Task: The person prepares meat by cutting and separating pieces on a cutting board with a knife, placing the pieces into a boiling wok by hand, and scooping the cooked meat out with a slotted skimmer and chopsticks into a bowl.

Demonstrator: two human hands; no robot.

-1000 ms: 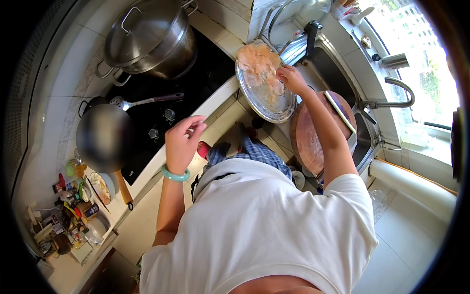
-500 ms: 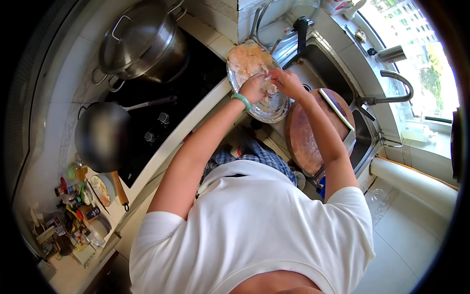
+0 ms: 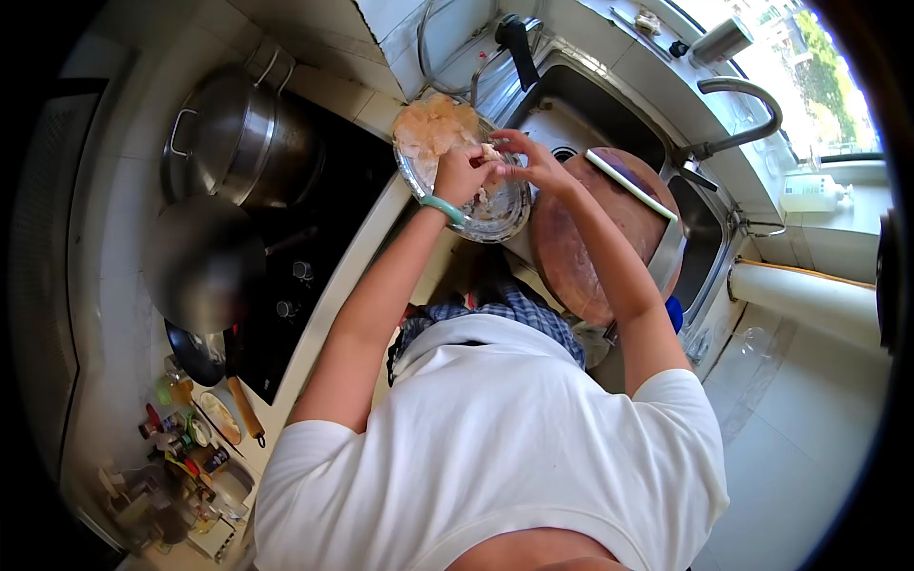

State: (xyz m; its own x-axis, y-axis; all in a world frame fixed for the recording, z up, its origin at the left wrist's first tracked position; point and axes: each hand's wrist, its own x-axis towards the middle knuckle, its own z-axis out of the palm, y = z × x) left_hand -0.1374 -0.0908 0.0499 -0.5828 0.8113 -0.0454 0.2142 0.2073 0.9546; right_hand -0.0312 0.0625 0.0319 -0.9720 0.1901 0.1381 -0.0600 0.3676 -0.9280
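My left hand, with a green bangle at the wrist, is over the round foil-like tray with its fingers pinched on a pale food piece. Against it from the right comes my right hand, its fingers curled at the same piece. Thin, flat orange-pink slices cover the upper left of the tray, and small pale bits lie lower down. To the right, the round wooden board carries a cleaver along its edge, partly behind my right forearm.
A lidded steel pot stands on the black cooktop. Nearer sits a dark pan with a wooden handle, partly blurred. Bottles and jars crowd the lower-left counter. Behind the board are the double sink and curved faucet.
My left hand came from beside the cooktop to the tray and met my right hand at the food piece. The view has shifted, and the surroundings appear moved.
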